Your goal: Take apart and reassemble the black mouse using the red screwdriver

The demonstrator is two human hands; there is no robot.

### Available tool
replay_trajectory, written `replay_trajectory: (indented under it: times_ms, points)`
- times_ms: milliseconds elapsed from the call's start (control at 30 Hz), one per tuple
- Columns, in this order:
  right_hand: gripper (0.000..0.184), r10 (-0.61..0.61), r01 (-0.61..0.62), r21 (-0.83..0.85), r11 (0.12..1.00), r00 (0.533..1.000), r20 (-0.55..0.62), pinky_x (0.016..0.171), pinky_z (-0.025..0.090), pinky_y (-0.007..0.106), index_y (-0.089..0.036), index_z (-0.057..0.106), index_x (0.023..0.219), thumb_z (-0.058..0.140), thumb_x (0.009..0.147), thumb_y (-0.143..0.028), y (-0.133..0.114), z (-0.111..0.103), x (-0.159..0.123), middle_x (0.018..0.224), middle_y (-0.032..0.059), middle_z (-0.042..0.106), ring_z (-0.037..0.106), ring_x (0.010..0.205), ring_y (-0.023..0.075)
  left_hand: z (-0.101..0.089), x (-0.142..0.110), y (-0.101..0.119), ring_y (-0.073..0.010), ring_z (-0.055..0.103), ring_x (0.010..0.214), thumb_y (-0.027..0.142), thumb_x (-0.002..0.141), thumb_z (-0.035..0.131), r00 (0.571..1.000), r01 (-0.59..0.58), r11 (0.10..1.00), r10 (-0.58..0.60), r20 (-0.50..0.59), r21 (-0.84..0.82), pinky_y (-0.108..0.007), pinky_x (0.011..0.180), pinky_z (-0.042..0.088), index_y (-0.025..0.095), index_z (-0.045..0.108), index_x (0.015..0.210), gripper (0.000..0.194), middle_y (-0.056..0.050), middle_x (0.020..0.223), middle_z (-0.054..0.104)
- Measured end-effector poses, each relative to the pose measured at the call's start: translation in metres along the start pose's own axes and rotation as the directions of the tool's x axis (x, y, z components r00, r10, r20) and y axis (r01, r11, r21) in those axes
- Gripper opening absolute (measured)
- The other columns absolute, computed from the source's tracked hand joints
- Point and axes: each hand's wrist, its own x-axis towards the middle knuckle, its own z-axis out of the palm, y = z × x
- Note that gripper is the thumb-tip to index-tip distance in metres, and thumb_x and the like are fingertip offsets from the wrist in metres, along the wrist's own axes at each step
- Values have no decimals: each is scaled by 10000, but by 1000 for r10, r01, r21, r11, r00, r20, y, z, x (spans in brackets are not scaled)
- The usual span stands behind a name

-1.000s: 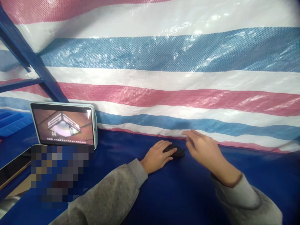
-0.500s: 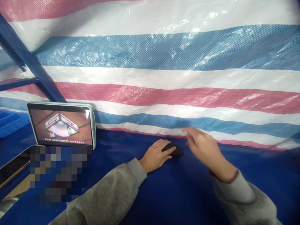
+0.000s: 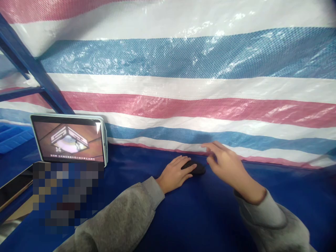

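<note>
My left hand (image 3: 176, 174) rests on a black computer mouse (image 3: 198, 169) on the blue surface, its fingers laid over the mouse's left side and front. To the right of the mouse, my right hand (image 3: 226, 163) is raised, with the index finger stretched to the left and the thumb apart from it. A tiny red spot (image 3: 207, 162) shows by the thumb tip, too small to make out. The undersides of the right fingers are hidden. Both arms wear grey sleeves.
A tablet (image 3: 68, 140) in a pale case stands at the left, showing a video. A phone (image 3: 16, 181) lies before it, beside a pixelated patch. Blue trays (image 3: 16, 138) and a blue metal frame (image 3: 39, 66) are farther left. Striped sheeting (image 3: 183, 59) forms the back wall.
My right hand's fingers have shifted slightly up and to the left, and the thumb has bent a little. My left hand and the mouse stay in place.
</note>
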Motion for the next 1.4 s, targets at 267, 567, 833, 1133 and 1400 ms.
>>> replay_trajectory:
  times_ms: [267,567,833,1133,1400]
  points:
    - [316,75,-76,-14,997,996,-44,626,446,298,-194,665,1051,390,899,-167,5,-1,2,929,71,717,658,731,197,1,0,-1,-233,489,1321,366,1010,461,1000,12,1000,-12,1,-13,-465,1129,403,242,531,1355,373,-103,1387,537]
    - [267,51,-51,-50,997,999,-2,599,407,289,-205,666,963,417,882,-157,4,-3,0,834,39,707,644,700,190,1,0,-1,-230,488,1321,363,1005,476,1000,6,1000,-6,0,-7,-450,1139,391,231,539,1350,375,-107,1384,536]
    - [301,-7,7,9,1000,1000,18,629,432,285,-199,655,1044,422,860,-144,0,-3,0,900,43,695,640,718,180,1,0,-1,-238,498,1312,371,1005,474,1000,13,1000,-13,-8,-22,-478,1121,412,246,542,1346,370,-102,1379,541]
    - [290,-23,22,14,1000,999,47,642,435,287,-199,651,1056,426,877,-159,0,-1,0,915,45,685,637,716,178,1,0,-1,-237,499,1308,373,1005,474,1000,10,1000,-10,-16,-17,-468,1126,405,236,554,1337,368,-107,1368,547]
    - [346,24,-23,-88,996,1000,12,592,410,282,-201,651,1103,416,866,-106,3,-2,0,1010,53,673,642,701,165,2,-1,-1,-232,499,1309,374,1011,458,1000,15,1000,-15,-9,-16,-460,1130,404,240,540,1349,373,-100,1375,544]
